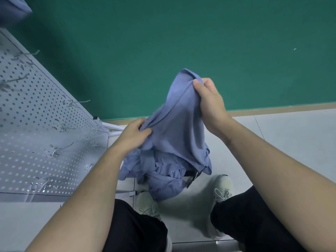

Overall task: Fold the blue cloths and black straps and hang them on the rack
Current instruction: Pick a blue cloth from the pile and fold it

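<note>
I hold one blue cloth [179,124] up in front of me. My right hand [211,102] pinches its upper corner, and my left hand [135,132] grips its left edge lower down. The cloth hangs down over a crumpled pile of blue cloths [163,175] on the floor. A black strap [192,176] with a buckle pokes out at the pile's right side. The white pegboard rack [36,124] with metal hooks [60,149] stands to my left.
A green wall [200,42] rises right behind the pile, with a tan baseboard. My two feet in light sneakers [222,188] stand on the grey tiled floor either side of the pile. More blue fabric [14,8] shows at the top left corner above the rack.
</note>
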